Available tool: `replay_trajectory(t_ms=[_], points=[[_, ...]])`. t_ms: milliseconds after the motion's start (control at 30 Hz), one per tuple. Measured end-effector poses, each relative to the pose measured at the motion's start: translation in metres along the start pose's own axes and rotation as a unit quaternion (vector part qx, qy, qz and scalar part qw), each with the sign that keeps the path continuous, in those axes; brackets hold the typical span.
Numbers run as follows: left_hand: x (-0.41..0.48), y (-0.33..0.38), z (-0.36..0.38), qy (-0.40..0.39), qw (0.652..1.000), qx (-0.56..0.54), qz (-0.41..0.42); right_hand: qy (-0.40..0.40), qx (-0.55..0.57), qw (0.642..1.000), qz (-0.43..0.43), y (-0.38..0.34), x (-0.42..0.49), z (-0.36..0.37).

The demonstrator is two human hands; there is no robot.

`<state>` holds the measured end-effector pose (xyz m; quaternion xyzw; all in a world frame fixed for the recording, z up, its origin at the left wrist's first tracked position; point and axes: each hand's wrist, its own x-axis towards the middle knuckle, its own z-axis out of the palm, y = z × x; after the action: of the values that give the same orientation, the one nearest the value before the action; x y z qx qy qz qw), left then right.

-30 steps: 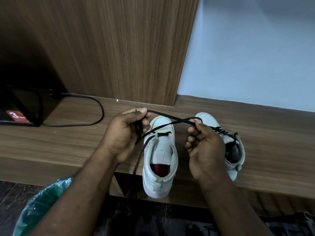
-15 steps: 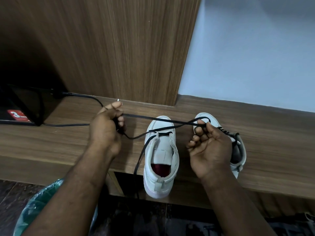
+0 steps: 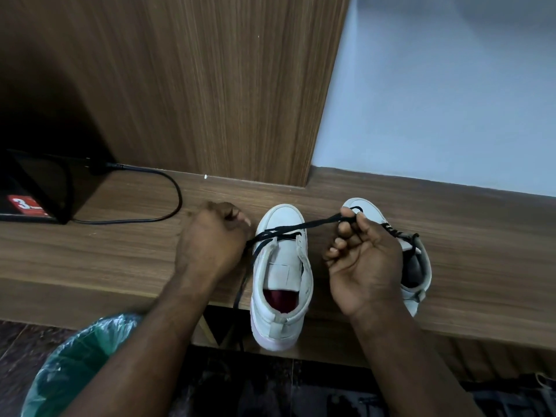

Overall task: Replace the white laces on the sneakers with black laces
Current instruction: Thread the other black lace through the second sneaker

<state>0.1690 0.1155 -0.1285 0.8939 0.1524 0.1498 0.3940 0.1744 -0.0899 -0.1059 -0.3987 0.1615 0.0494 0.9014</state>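
Looking down through the head view, I have the centre sneaker (image 3: 282, 266) standing on the wooden surface (image 3: 120, 251) just below mid-frame. Its long axis runs up and down the picture: toe toward the wooden panel at the top, heel hanging a little over the surface's near edge. The hands sit on either side of it, apart, and the black lace (image 3: 316, 222) crosses the shoe at its lowest eyelets near the toe, nearly at right angles to that axis and rising slightly to the right. My left hand (image 3: 210, 236) is curled into a fist just left of the toe. The lace runs in under it, and a loose tail drops down past the surface edge, so I judge it is gripping that strand, though the fingers hide the contact. My right hand (image 3: 364, 266), right of the shoe, pinches the other end between thumb and forefinger, held up taut. Both hands are about equally near the eyelets; the right one holds the free tip, so I'd expect it to thread the next hole. The second sneaker (image 3: 418, 266), already showing black lacing, sits partly behind the right hand. A cable (image 3: 168, 188) loops at the left, well apart.
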Motion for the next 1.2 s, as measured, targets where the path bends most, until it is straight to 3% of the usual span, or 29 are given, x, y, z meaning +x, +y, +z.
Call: replay_trajectory(t_ms=[67, 167, 300, 433, 567, 700, 767, 833, 900, 1100, 1200], points=[[-0.006, 0.014, 0.004, 0.008, 0.997, -0.041, 0.069, -0.003, -0.028, 1.0, -0.004, 0.002, -0.002, 0.002], [-0.015, 0.037, 0.018, -0.047, 0.984, -0.072, 0.158, -0.023, -0.068, 0.997, -0.008, 0.004, -0.006, 0.006], [-0.026, 0.05, 0.032, -0.092, 0.975, -0.041, 0.2, -0.034, -0.104, 0.994, -0.028, 0.009, -0.008, 0.009], [-0.023, 0.044, 0.023, -0.117, 0.976, -0.105, 0.153, -0.002, -0.075, 0.997, -0.002, 0.008, -0.005, 0.007], [-0.019, 0.037, 0.008, -0.19, 0.945, -0.257, 0.073, 0.019, -0.001, 0.999, 0.047, 0.007, -0.004, 0.007], [-0.01, 0.034, 0.0, -0.116, 0.921, -0.369, -0.045, 0.037, 0.017, 0.997, 0.068, 0.007, -0.002, 0.005], [-0.004, 0.024, -0.003, -0.056, 0.941, -0.316, -0.109, 0.043, 0.025, 0.996, 0.074, 0.007, -0.001, 0.003], [0.0, 0.011, -0.004, -0.021, 0.98, -0.152, -0.128, 0.053, 0.032, 0.995, 0.08, 0.006, 0.001, 0.001], [0.0, 0.007, -0.006, -0.03, 0.993, 0.001, -0.114, 0.058, 0.035, 0.994, 0.083, 0.005, 0.001, 0.0], [-0.001, 0.007, -0.004, -0.061, 0.978, 0.168, -0.103, 0.05, -0.008, 0.997, 0.06, 0.01, -0.002, 0.003], [-0.006, 0.009, 0.001, -0.016, 0.987, 0.154, -0.032, 0.041, -0.043, 0.997, 0.042, 0.009, -0.003, 0.004]])
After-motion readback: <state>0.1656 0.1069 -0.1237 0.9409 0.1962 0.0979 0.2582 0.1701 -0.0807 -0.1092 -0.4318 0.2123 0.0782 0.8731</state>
